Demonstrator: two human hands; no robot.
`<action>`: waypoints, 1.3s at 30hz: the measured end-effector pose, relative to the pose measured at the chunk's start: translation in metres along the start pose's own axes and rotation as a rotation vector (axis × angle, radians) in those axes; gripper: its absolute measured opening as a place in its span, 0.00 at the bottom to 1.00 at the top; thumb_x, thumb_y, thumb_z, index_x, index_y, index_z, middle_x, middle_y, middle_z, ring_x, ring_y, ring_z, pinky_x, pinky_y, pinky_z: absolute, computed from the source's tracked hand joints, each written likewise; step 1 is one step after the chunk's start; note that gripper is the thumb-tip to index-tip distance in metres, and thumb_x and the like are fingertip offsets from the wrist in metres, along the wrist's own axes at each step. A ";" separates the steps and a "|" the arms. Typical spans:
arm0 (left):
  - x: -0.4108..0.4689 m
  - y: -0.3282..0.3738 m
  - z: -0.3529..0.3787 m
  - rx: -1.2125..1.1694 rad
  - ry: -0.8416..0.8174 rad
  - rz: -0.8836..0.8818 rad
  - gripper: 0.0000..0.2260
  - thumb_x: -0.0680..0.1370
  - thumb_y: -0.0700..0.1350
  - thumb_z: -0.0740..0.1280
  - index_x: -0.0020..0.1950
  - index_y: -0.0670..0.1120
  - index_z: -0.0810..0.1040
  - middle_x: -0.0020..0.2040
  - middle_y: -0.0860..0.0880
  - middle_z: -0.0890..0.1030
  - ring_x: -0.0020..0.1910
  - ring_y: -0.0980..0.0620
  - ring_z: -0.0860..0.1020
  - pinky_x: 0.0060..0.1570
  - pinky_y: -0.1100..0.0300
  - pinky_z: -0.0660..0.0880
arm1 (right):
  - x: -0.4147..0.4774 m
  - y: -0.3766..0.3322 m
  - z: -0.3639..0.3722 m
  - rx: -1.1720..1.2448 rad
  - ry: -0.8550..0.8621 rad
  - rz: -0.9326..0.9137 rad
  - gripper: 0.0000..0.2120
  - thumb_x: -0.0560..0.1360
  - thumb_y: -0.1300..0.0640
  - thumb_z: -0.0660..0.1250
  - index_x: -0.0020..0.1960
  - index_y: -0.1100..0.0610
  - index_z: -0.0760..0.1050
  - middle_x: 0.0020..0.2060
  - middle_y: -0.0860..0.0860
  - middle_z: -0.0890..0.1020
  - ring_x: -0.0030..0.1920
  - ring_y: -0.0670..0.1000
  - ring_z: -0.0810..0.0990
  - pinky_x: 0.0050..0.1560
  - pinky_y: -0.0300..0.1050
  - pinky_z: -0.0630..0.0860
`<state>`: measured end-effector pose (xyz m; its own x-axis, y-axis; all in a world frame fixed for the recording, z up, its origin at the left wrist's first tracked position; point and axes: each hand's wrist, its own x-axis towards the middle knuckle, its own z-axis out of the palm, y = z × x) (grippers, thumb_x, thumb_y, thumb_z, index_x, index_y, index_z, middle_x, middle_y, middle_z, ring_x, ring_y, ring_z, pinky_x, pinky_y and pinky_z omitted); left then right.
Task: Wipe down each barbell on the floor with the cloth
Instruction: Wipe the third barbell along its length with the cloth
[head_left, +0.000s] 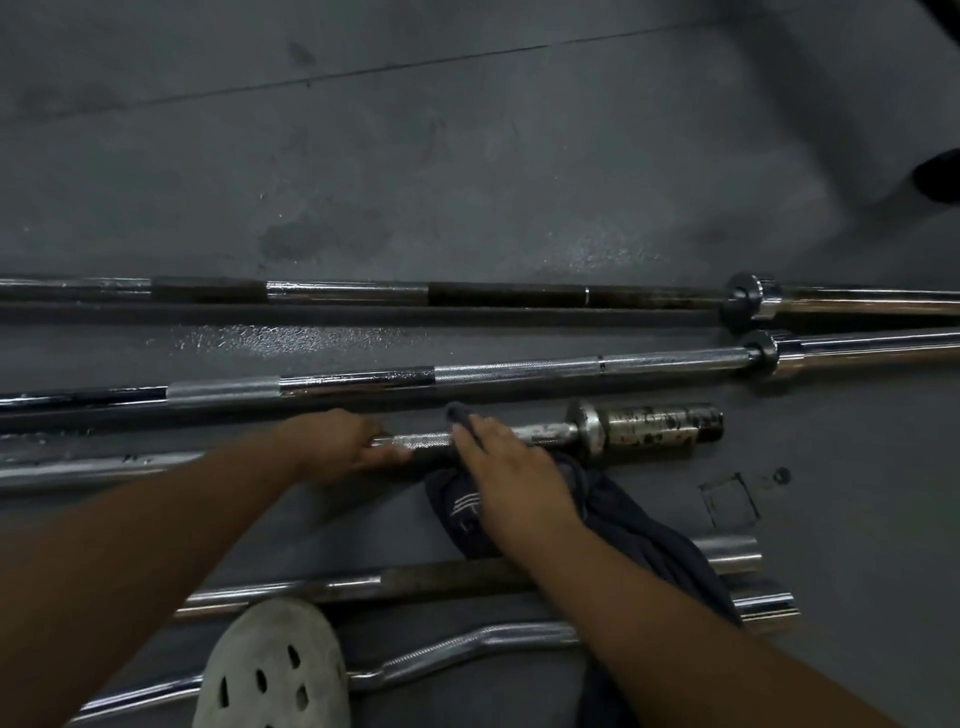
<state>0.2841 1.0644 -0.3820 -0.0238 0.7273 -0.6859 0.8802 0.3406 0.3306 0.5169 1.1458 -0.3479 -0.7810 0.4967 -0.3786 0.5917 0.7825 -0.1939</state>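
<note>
barbells lie side by side on the dark rubber floor (467, 130). the farthest long barbell (363, 292) looks heavy and stiff, better rolled in place than lifted. the nearer short barbell (660, 428), its sleeve rust-spotted, has a knurled shaft that should give a sure hold. the dark cloth (623, 519), soft and limp, drapes over that shaft. the left hand (343, 447) grips the shaft; the right hand (509, 478) presses the cloth down, fingers fairly straight.
</note>
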 end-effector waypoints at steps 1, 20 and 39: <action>-0.001 0.001 0.005 0.040 0.097 -0.031 0.36 0.69 0.78 0.46 0.58 0.55 0.75 0.56 0.48 0.81 0.54 0.46 0.80 0.47 0.56 0.73 | 0.000 0.019 0.001 -0.007 0.031 0.055 0.31 0.77 0.60 0.62 0.78 0.52 0.56 0.77 0.54 0.61 0.76 0.56 0.61 0.67 0.55 0.69; -0.011 0.007 0.011 0.018 0.018 -0.007 0.14 0.77 0.54 0.69 0.58 0.49 0.74 0.54 0.47 0.81 0.51 0.47 0.80 0.43 0.62 0.69 | -0.002 -0.042 0.028 -0.048 0.064 0.023 0.34 0.74 0.60 0.66 0.78 0.59 0.59 0.79 0.57 0.56 0.77 0.60 0.58 0.64 0.58 0.70; -0.031 0.005 0.039 0.224 0.596 0.042 0.18 0.76 0.66 0.61 0.50 0.51 0.71 0.48 0.49 0.81 0.47 0.43 0.80 0.38 0.54 0.73 | -0.015 0.022 0.010 0.095 0.327 0.409 0.24 0.72 0.66 0.66 0.68 0.60 0.71 0.71 0.61 0.64 0.68 0.63 0.65 0.62 0.59 0.74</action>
<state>0.3075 1.0198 -0.3842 -0.1902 0.9659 -0.1755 0.9623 0.2189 0.1616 0.5435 1.1518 -0.3561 -0.4955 0.8570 -0.1417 0.8645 0.4707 -0.1765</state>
